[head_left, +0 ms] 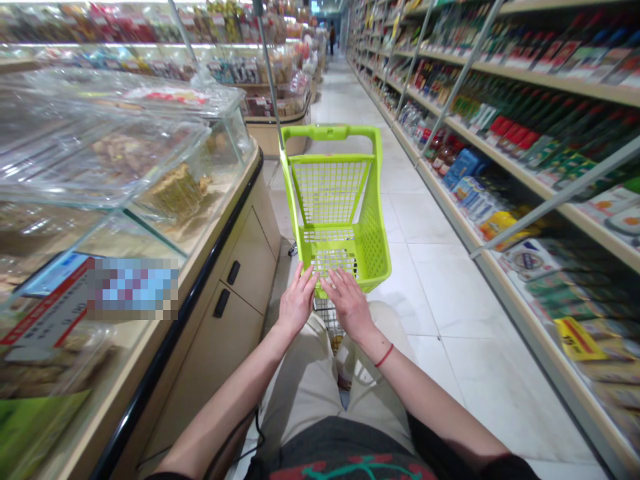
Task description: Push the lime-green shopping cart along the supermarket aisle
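A lime-green plastic shopping cart (376,200) stands in the aisle right in front of me, with lattice walls and a raised handle bar at its far end. No goods show in its basket. At the basket's near edge is my left hand (299,300), its fingers stretched forward and slightly apart. Beside it, my right hand (349,303) lies palm down with its fingers extended, a red cord round the wrist. Both hands seem to touch the near rim, and neither is wrapped round it. My palms and the rim under them are hidden.
On the left runs a display counter (240,220) with clear covers over packaged food and a black edge rail. Tall shelves (500,73) of packets and bottles line the right side. Pale floor tiles (425,287) lead ahead to a distant person (332,37).
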{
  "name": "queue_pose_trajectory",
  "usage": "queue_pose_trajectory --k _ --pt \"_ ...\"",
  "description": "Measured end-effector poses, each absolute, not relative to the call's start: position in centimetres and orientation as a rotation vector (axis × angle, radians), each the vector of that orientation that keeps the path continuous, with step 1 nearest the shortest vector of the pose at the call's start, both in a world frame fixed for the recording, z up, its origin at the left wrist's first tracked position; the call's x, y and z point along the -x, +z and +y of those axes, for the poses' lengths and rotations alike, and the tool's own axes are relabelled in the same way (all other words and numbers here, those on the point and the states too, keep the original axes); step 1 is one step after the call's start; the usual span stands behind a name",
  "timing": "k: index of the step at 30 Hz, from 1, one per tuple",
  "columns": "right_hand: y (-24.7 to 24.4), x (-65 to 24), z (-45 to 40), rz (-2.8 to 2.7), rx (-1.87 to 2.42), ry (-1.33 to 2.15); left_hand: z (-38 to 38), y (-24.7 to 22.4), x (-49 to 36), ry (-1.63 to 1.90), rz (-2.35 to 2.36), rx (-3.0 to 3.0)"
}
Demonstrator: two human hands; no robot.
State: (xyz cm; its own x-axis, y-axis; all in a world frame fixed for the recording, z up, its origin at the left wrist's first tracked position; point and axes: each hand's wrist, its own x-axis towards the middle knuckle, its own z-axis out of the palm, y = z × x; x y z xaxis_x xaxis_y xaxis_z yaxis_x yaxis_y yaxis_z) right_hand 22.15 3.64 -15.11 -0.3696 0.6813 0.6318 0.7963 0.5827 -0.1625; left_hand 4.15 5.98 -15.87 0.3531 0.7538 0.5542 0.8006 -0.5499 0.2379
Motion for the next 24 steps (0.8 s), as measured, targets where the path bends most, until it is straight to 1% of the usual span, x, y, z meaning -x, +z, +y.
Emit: queue_pose_trajectory --k 4,11,15,19,24 --pt "-15.0 -23.6 3.7 -2.18 1.156 -0.21 6.0 -15.7 -3.9 -0.946 -1.446 2.536" --pt "-15.2 -30.1 3.2 -2.152 1.206 -0.28 6.1 -15.6 -4.0 -0.948 -1.44 2.533" --pt "-15.5 -32.1 3.0 -2.079 1.272 -0.284 6.0 -15.5 -4.1 -0.935 -1.454 2.534" --pt "-16.1 -31.1 3.0 -1.984 1.301 -0.276 5.9 -15.6 -4.1 -0.917 -1.478 2.537" --pt "-16.2 -26.5 3.0 -1.962 1.265 -0.22 5.9 -15.7 -4.2 -0.952 -1.47 2.524"
